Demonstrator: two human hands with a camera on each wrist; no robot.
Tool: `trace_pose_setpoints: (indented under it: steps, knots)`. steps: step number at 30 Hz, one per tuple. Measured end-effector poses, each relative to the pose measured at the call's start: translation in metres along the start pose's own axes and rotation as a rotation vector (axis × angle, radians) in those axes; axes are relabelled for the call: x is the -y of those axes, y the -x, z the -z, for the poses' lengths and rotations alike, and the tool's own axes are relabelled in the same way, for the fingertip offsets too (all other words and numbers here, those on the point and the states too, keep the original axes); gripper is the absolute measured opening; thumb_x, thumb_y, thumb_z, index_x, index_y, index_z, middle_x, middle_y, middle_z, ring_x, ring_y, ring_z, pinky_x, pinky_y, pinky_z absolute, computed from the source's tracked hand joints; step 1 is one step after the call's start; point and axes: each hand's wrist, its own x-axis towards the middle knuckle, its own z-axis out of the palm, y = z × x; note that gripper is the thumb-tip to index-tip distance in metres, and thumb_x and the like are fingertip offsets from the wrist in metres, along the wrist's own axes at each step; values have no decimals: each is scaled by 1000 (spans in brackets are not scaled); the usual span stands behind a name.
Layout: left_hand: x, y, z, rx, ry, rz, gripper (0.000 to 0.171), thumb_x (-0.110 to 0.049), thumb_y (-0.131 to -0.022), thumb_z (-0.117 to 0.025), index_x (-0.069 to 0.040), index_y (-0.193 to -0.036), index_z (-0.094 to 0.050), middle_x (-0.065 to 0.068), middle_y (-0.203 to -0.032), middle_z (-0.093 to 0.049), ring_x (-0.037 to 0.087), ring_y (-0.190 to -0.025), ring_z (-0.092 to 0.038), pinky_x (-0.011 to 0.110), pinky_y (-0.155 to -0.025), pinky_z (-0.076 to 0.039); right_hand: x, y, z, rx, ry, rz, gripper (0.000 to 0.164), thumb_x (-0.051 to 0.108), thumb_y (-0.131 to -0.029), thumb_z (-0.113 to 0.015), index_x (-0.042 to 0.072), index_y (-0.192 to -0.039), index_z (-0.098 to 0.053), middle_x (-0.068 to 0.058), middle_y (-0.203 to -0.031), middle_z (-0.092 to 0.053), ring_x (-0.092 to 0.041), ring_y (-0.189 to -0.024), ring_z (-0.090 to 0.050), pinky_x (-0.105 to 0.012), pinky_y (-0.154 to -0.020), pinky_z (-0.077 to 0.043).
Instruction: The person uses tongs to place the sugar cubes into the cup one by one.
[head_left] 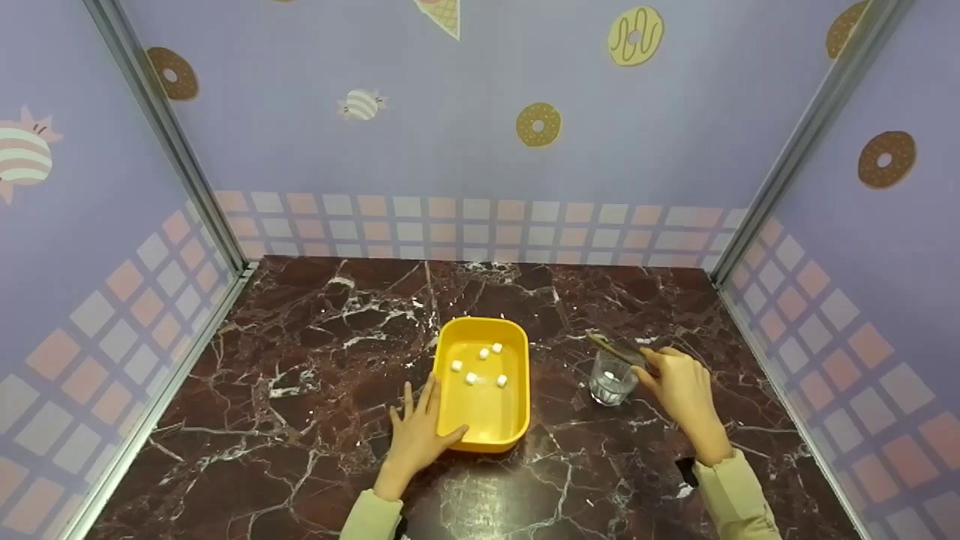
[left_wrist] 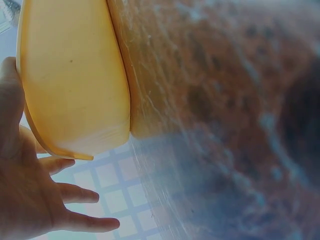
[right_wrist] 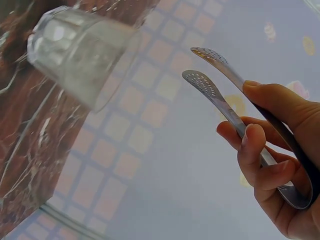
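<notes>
A yellow rectangular tub (head_left: pixel 482 420) holding several small white cubes (head_left: pixel 471 378) sits mid-table. My left hand (head_left: pixel 421 435) steadies its near left corner with fingers spread, the thumb along the near rim; the left wrist view shows the hand (left_wrist: pixel 35 195) against the tub's wall (left_wrist: pixel 75 75). My right hand (head_left: pixel 681 386) grips metal tongs (head_left: pixel 611 347) above a clear glass (head_left: pixel 609 391) on the right. In the right wrist view, the tongs' perforated tips (right_wrist: pixel 200 82) are apart with nothing between them. One white cube (right_wrist: pixel 57 33) shows inside the glass.
Dark red marbled tabletop (head_left: pixel 322 420) surrounds the tub and glass, with tiny white specks on it. Patterned purple panels (head_left: pixel 450 150) and metal corner posts (head_left: pixel 180 157) enclose the table at the back and both sides.
</notes>
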Motion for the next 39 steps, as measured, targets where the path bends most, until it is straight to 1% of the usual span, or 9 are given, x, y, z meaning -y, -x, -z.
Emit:
trace_pose_setpoints:
  steps: [7,13,20,25,30,34,39]
  knots:
    - [0,0,-1,-7,-6,4,90,-60,-74,-55,-6,-140,-28,10,-147,-26,48,-131,-17,73,-90,-24,25,-14,-3,-1,-18,28,31,24,-71,-74,8,-98,-71,-9,-78,-67,-28,-57,-61,-39,-45,-46]
    - [-1,0,0,-3,-6,7,90,-60,-74,-56,-6,-140,-28,10,-147,-25,48,-131,-16,73,-91,-23,49,-24,-10,-6,-22,87,29,24,-70,-74,11,-95,-71,-6,-72,-64,-30,-57,-61,-41,-45,-47]
    - [-1,0,0,-11,-22,4,90,-61,-74,-55,-6,-140,-28,10,-146,-27,49,-130,-20,73,-90,-24,72,-31,-26,16,-15,148,29,26,-68,-74,12,-94,-71,-7,-79,-67,-30,-59,-62,-41,-46,-46]
    - [-1,2,1,-19,-13,1,91,-61,-74,-56,-5,-140,-28,10,-146,-27,49,-130,-20,73,-90,-24,83,-32,-38,35,-32,199,24,24,-69,-74,11,-88,-70,-6,-69,-62,-26,-53,-58,-39,-42,-43]
    - [-1,1,1,-18,-11,2,90,-60,-74,-56,-5,-140,-28,10,-146,-27,49,-130,-20,73,-90,-24,91,-33,-52,64,-32,232,21,24,-68,-74,11,-85,-70,-4,-62,-57,-22,-48,-54,-37,-40,-41]
    - [-1,0,0,-15,-11,2,90,-59,-74,-57,-5,-140,-28,10,-146,-27,49,-130,-20,73,-90,-23,97,-32,-64,92,-36,233,16,22,-68,-74,10,-77,-69,-5,-58,-55,-24,-46,-52,-37,-38,-40]
    - [-1,0,1,-4,-11,8,90,-60,-74,-56,-6,-140,-27,10,-147,-25,48,-131,-18,73,-91,-23,102,-30,-80,120,-28,254,11,18,-67,-73,10,-69,-66,-8,-59,-58,-26,-47,-53,-39,-39,-39]
